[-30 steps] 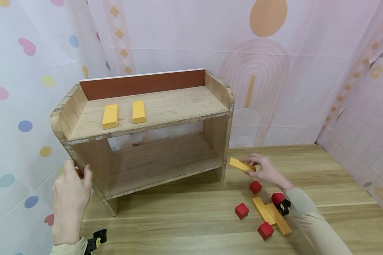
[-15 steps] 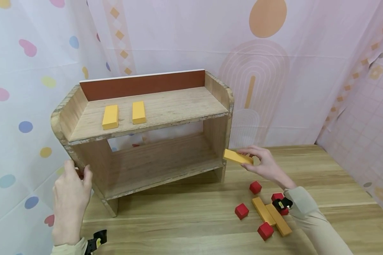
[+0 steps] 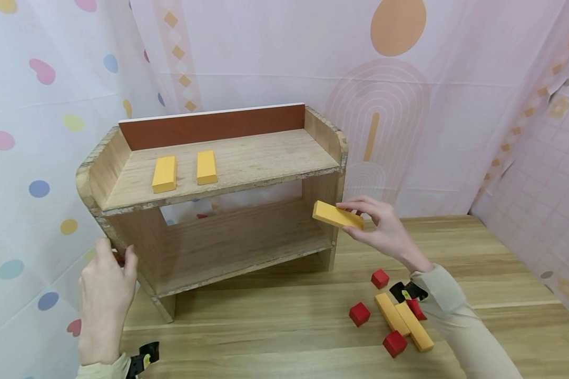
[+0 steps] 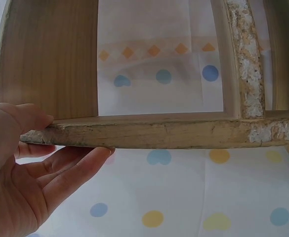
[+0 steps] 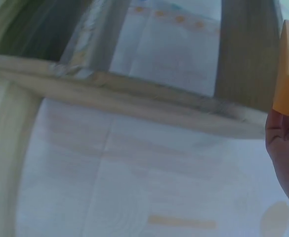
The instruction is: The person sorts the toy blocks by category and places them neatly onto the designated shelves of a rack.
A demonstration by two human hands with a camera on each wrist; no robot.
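Observation:
A small wooden shelf (image 3: 265, 155) stands on the table, its back board reddish brown. My left hand (image 3: 105, 300) grips the front edge of its left side panel (image 4: 174, 136), thumb on one face and fingers on the other in the left wrist view. Between thumb and fingertips of my right hand (image 3: 384, 226) is a yellow rectangular block (image 3: 333, 214), tilted, overlapping the shelf's right side panel in the head view. The right wrist view shows this yellow block (image 5: 286, 74) at its right edge. Two more yellow blocks (image 3: 164, 174) lie apart on the left half of the top shelf.
Right of the shelf, two yellow-orange blocks (image 3: 414, 327) lie side by side on the wood-grain table (image 3: 265, 337). Several red cubes (image 3: 359, 314) are scattered around them, one partly covered by the right wrist strap. A patterned curtain (image 3: 455, 131) hangs behind.
My right hand has risen and moved left with the yellow block, from beside the shelf to in front of its right side panel. The left hand keeps its grip in place.

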